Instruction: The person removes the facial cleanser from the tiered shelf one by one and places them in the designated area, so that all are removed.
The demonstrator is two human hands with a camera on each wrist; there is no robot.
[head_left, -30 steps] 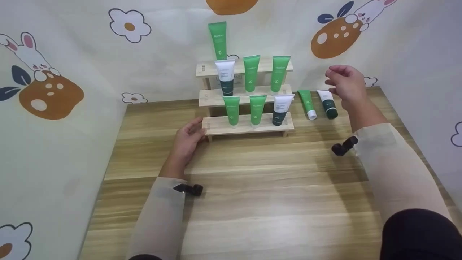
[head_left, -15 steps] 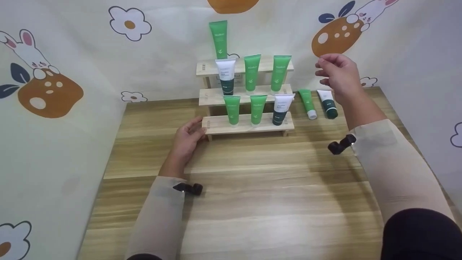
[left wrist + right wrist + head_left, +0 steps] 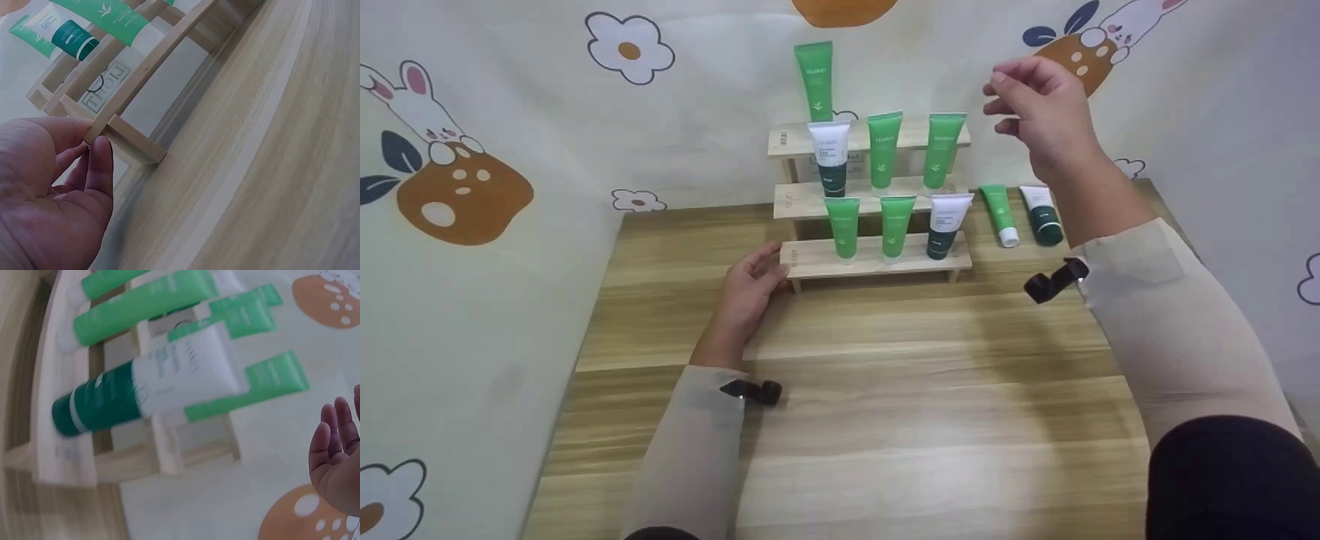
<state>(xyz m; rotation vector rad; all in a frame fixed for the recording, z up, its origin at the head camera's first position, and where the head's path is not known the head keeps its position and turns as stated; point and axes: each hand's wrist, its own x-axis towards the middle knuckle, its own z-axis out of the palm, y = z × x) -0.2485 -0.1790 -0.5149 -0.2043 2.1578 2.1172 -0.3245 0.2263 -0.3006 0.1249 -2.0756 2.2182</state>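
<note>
My left hand (image 3: 744, 296) pinches the left end of the lowest step of a three-tier wooden display stand (image 3: 804, 261); in the left wrist view thumb and fingers meet around the board end. My right hand (image 3: 1046, 116) is raised in the air right of the top step, fingers loosely bent, with nothing seen in them. On the lowest step stand two green tubes and a white-and-dark-green tube (image 3: 947, 225). The middle step bears another white-and-dark-green tube (image 3: 831, 157) and two green ones. One green tube (image 3: 816, 82) stands alone at the top left.
To the right of the stand, a green tube (image 3: 1000, 216) and a white-and-dark-green tube (image 3: 1041, 216) lie on the wood-grain table (image 3: 885, 390). Behind and at both sides rise pale walls (image 3: 712, 112) printed with rabbits and flowers.
My right hand has moved up and to the left, from above the lying tubes toward the top step's right side. The left hand and the tubes have stayed put.
</note>
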